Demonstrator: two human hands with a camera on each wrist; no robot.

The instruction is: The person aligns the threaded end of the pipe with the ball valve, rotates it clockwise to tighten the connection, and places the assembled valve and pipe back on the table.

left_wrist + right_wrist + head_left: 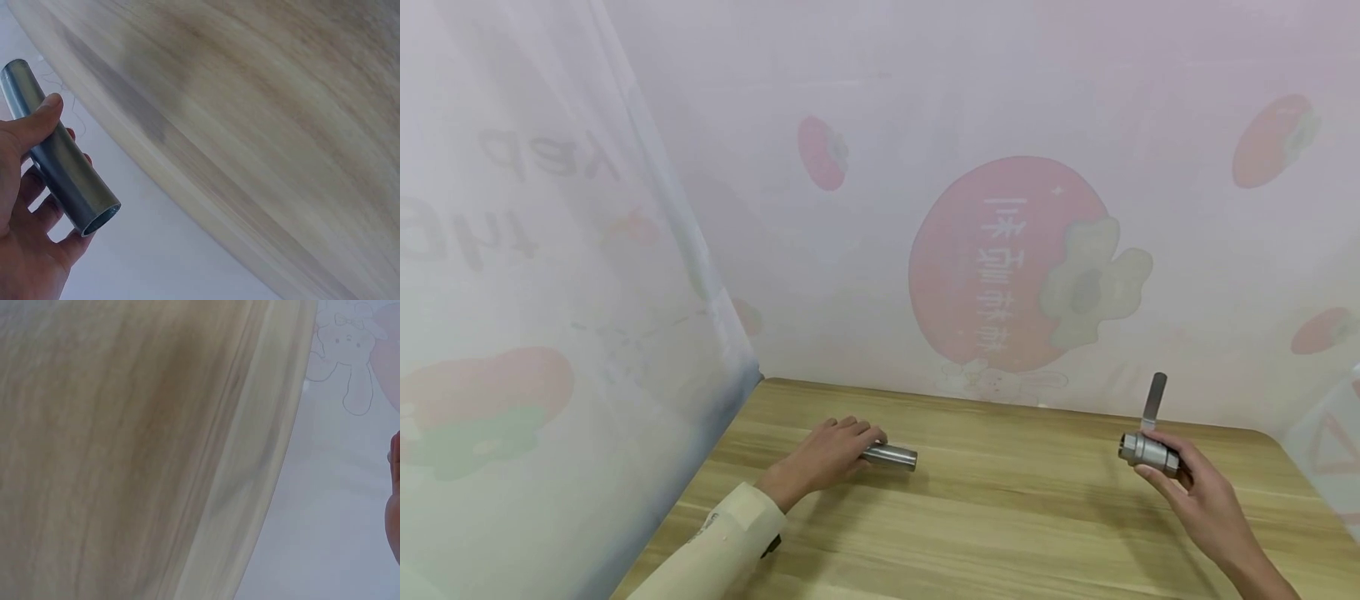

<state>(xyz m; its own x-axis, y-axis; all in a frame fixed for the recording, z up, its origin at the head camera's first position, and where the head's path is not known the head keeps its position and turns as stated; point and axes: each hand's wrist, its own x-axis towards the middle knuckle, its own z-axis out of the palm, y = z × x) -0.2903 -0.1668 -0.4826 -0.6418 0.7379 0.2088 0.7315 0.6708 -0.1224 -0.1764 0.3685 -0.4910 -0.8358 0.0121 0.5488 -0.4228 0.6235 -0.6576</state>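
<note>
Smooth, hollow metal pipe [892,457] gripped by left hand [827,460]; silvery ball valve [1148,452] held in right hand [1210,500], lever [1155,398] raised above the hand.

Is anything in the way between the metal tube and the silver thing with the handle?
Nothing visible is. The left hand holds the metal tube, the right hand holds the silver valve, and only wooden tabletop shows between them.

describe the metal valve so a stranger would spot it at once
Find the wood-grain table, then the right hand at its right side. The metal valve held there has a short silver body. A flat lever handle sticks up from it, unlike the plain tube in the left hand.
</note>
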